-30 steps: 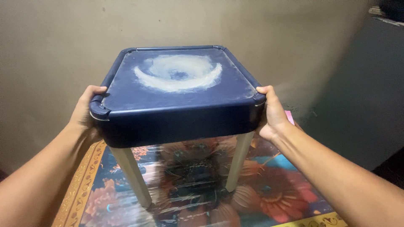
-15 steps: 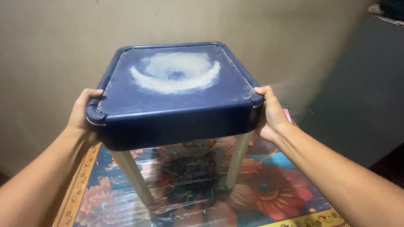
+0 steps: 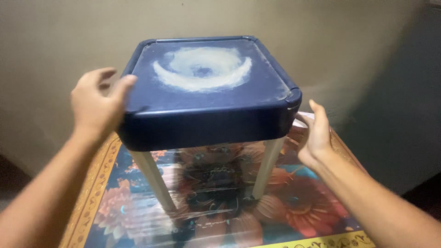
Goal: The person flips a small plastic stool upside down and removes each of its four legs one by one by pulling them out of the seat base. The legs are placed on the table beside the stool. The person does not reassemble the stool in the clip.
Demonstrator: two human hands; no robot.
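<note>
- Standing in the middle of the frame, a dark blue plastic stool (image 3: 206,87) with a square seat rests on a glossy flower-printed tabletop (image 3: 294,211).
- Its seat carries a pale, worn swirl (image 3: 202,69) toward the upper centre, and the raised rim runs round all four sides.
- Two cream legs (image 3: 154,181) show beneath the near edge, one at lower left and one right of centre; their feet meet the shiny surface, where reflections blur them.
- At the left of the frame, the left hand (image 3: 96,103) is spread loose, fingers curled a little, with its thumb tip at the stool's near-left corner; whether it touches cannot be told.
- At the right, the right hand (image 3: 317,133) is flat and open, fingers together and pointing up, just beside the stool's near-right corner and holding nothing.
- Both forearms reach in from the bottom corners of the frame.
- The tabletop has a gold patterned border (image 3: 94,183) along its left and lower edges, with red and orange blooms under a clear cover.
- Behind, a plain beige wall (image 3: 69,36) fills the upper frame, and a dark panel (image 3: 404,92) stands at the right.
- No container shows anywhere here.
</note>
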